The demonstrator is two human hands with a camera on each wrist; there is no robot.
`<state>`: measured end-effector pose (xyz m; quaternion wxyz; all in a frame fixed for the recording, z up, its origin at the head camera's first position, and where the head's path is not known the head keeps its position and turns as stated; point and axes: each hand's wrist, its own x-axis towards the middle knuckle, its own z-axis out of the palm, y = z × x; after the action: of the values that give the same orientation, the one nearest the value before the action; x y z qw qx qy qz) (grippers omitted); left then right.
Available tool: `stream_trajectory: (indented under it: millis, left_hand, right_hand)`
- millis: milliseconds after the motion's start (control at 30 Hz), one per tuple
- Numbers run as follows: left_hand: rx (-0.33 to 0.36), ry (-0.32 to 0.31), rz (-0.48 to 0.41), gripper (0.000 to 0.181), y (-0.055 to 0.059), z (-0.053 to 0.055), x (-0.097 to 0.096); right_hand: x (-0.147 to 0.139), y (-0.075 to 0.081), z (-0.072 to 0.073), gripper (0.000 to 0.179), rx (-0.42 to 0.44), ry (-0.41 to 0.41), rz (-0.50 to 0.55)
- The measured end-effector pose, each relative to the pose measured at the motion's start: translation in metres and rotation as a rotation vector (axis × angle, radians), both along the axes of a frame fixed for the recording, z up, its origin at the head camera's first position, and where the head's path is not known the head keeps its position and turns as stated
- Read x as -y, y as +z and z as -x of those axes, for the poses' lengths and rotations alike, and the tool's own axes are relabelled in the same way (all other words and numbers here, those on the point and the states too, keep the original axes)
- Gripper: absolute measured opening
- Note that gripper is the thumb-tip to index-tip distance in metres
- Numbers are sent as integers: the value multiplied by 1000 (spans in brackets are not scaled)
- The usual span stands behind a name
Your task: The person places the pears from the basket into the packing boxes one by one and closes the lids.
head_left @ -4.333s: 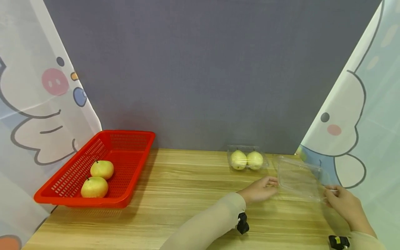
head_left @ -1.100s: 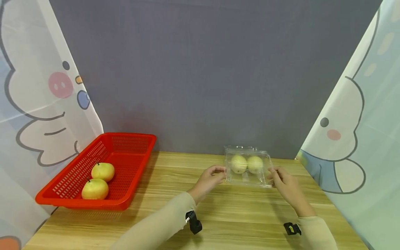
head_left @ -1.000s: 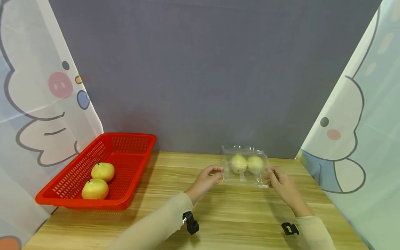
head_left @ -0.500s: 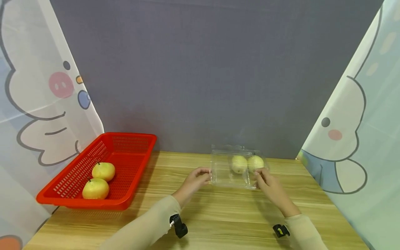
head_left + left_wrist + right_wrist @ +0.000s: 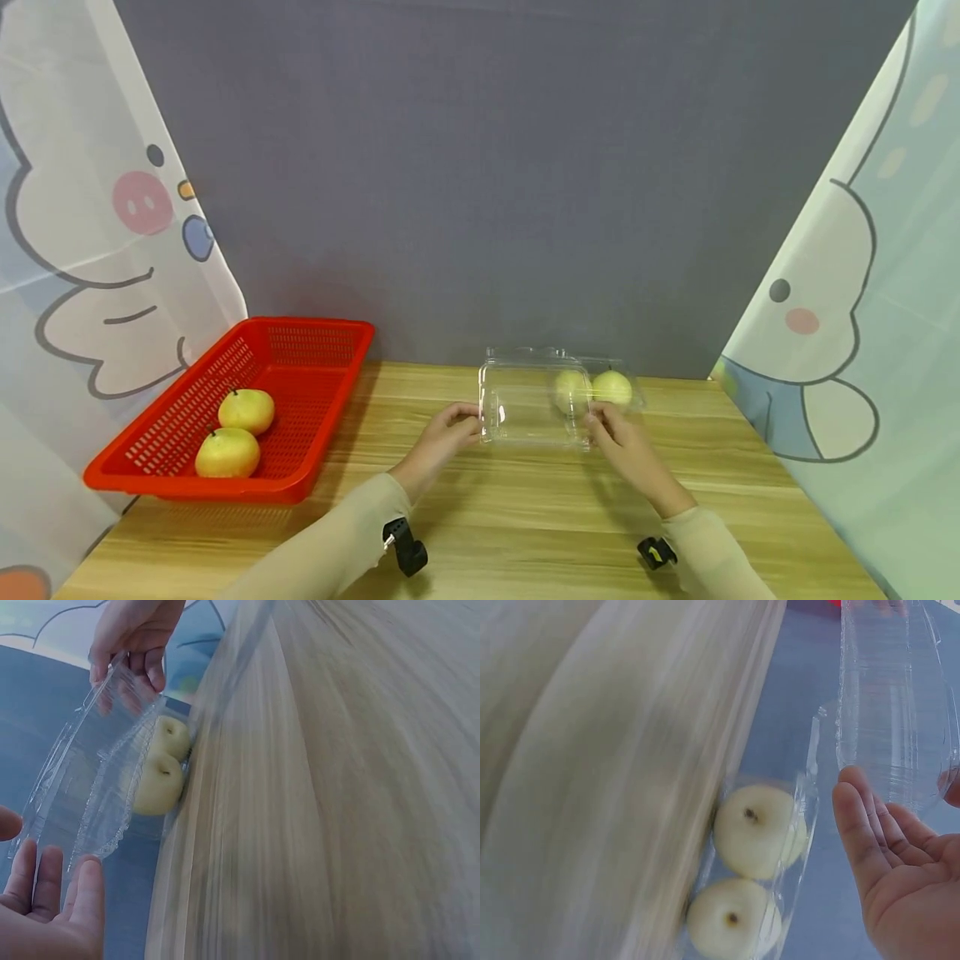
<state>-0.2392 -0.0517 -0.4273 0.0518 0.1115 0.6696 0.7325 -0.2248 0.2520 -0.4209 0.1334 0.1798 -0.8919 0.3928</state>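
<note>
A clear plastic clamshell box [image 5: 525,404] is held between my two hands, raised off the tabletop, with no fruit inside. My left hand [image 5: 442,440] grips its left end, thumb on one side and fingers along the other. At the opposite end my right hand [image 5: 628,450] holds the box; in the right wrist view its fingers [image 5: 862,817] lie along the plastic and the thumb shows at the far edge. Behind and to the right stands a second clear box [image 5: 636,393] with two pale yellow pears [image 5: 612,388], one partly seen through the held box.
A red slotted basket [image 5: 307,396] stands at the left with two yellow pears [image 5: 228,452] in it. Under everything is a wooden table [image 5: 525,508]. A grey backdrop [image 5: 480,183] rises behind, with printed cartoon curtains [image 5: 877,292] at both sides.
My right hand brought the clear box in from the far right, and my left hand took its other end. Both hands have since shifted it left, partly uncovering the boxed pears.
</note>
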Motion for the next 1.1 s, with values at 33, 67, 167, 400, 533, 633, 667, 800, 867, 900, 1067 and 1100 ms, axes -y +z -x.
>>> stream_trajectory:
  millis: [33,67,167,400,533,633,667,800,867,900,1067,1100]
  left_hand:
    - [-2,6,-1,35,-1,0,2]
    - [0,14,-3,34,-2,0,3]
    - [1,31,-1,33,-4,-1,9]
    - [13,48,6,33,-5,-1,22]
    - [23,79,16,31,-4,-2,28]
    - [21,98,14,29,-4,-3,31]
    - [23,103,14,28,-4,-3,31]
    - [17,109,31,27,-5,-4,34]
    - [17,110,43,28,-6,-4,36]
    - [19,108,49,28,-7,-3,36]
    - [16,88,60,33,-12,-4,40]
    - [25,84,57,33,-12,-3,41]
  right_hand:
    - [2,-1,1,35,-3,10,4]
    - [3,-1,1,35,-6,19,7]
    - [9,-3,2,36,9,29,27]
    - [23,-5,4,38,59,57,66]
    - [28,-5,6,40,73,75,70]
    - [32,-6,7,41,86,85,72]
    - [33,-6,8,40,87,86,73]
    - [35,-8,8,40,86,84,69]
    - [36,-9,8,40,90,86,66]
    - [37,-9,8,40,94,90,62]
    - [38,-12,9,43,137,111,44]
    - [39,-12,9,44,145,116,40]
